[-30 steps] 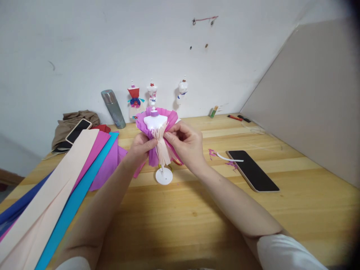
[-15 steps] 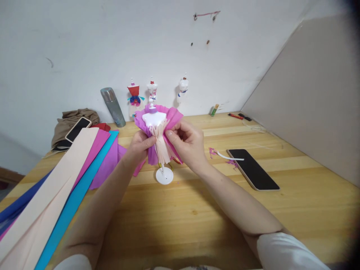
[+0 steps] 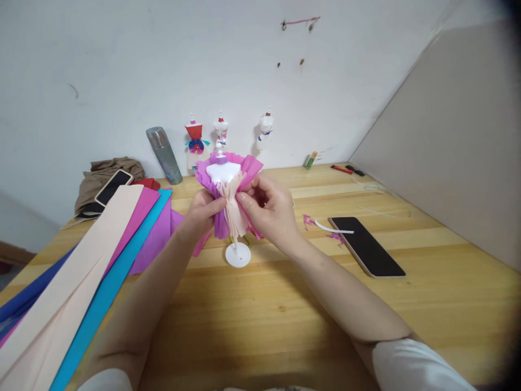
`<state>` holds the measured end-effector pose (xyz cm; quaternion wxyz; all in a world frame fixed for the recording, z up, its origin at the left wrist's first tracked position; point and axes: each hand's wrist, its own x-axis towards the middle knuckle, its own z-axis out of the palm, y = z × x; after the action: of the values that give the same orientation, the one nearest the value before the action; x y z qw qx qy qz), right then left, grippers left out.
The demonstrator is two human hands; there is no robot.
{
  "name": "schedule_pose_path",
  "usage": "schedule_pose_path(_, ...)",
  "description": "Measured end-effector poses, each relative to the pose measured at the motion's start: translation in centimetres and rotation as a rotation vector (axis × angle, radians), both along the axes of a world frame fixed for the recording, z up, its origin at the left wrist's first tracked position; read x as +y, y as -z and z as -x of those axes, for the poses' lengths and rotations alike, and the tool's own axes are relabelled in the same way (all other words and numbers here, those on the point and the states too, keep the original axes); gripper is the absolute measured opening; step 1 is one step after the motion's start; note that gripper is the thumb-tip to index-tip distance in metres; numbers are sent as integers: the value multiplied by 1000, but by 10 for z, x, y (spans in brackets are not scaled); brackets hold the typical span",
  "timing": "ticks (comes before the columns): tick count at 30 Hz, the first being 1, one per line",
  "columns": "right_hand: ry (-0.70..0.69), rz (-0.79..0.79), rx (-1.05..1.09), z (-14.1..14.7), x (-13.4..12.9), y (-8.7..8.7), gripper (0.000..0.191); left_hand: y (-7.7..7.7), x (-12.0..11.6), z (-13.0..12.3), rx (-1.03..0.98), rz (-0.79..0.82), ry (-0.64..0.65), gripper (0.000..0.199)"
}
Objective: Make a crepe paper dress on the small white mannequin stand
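Small white plastic dress-form (image 3: 221,172), upright on the wooden counter (image 3: 260,309), between both hands. Ruffled magenta and pale peach crepe paper (image 3: 233,209), wrapped around it, gathered at the waist. Left hand (image 3: 202,213): fingers clamped on the gathers, apparently steadying form and folds. Right hand (image 3: 273,209): fingers pinched on the opposite side, presumably keeping the pleats tight.

The mannequin (image 3: 223,172) looks like smooth, glossy white plastic, its gathered wrap (image 3: 233,209) like matt crepe paper; the worktop (image 3: 260,315) is wood.
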<state>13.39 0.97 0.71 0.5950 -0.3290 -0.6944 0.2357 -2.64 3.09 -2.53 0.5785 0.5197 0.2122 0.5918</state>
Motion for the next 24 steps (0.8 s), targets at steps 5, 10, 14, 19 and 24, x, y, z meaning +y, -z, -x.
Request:
schedule_pose_path(5, -9, 36, -16, -1, 1, -3, 15, -1, 0, 0, 32, -14, 29, 33)
schedule_pose_path(10, -67, 58, -21, -7, 4, -4, 11, -4, -2, 0, 27, 8, 16, 37)
schedule_pose_path(14, -66, 77, -31, -9, 4, -6, 9, -5, -3, 0, 24, 14, -7, 42)
schedule_pose_path(19, 5, 67, -105, -7, 4, -7, 12, -4, -2, -1, 36, 21, -1, 40)
schedule_pose_path(24, -16, 58, -100, -7, 5, -6, 14, -3, -1, 0, 26, 16, -10, 38)
